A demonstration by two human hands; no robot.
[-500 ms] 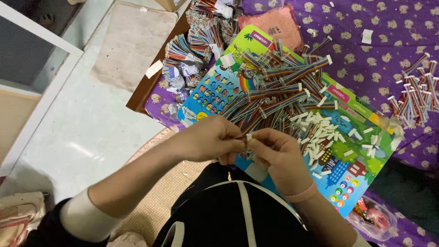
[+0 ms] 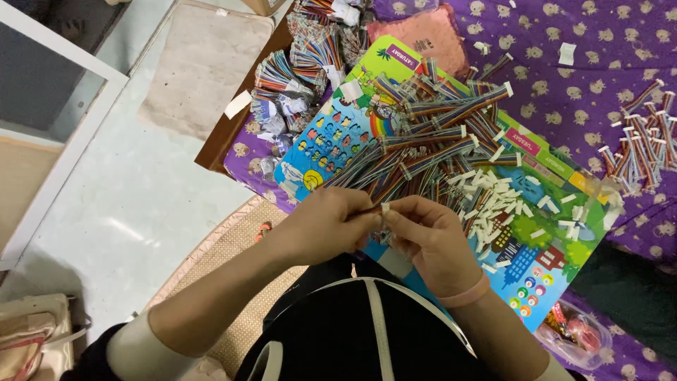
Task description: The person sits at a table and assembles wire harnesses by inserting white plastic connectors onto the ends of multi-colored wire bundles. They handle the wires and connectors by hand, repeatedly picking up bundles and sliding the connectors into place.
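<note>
Two hands: left hand point(image 2: 326, 224) and right hand point(image 2: 431, 236) meet fingertip to fingertip.
Grip: both pinch one small white connector point(image 2: 385, 208) between them.
Nearby: ribbon cables point(image 2: 423, 152) piled just beyond on colourful board point(image 2: 536, 261).

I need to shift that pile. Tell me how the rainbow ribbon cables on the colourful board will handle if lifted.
The rainbow ribbon cables are thin, flat strips, so probably floppy and light. They lie crossed and loose on the colourful board, so likely to tangle or slide apart. Their white end connectors may snag.
</note>
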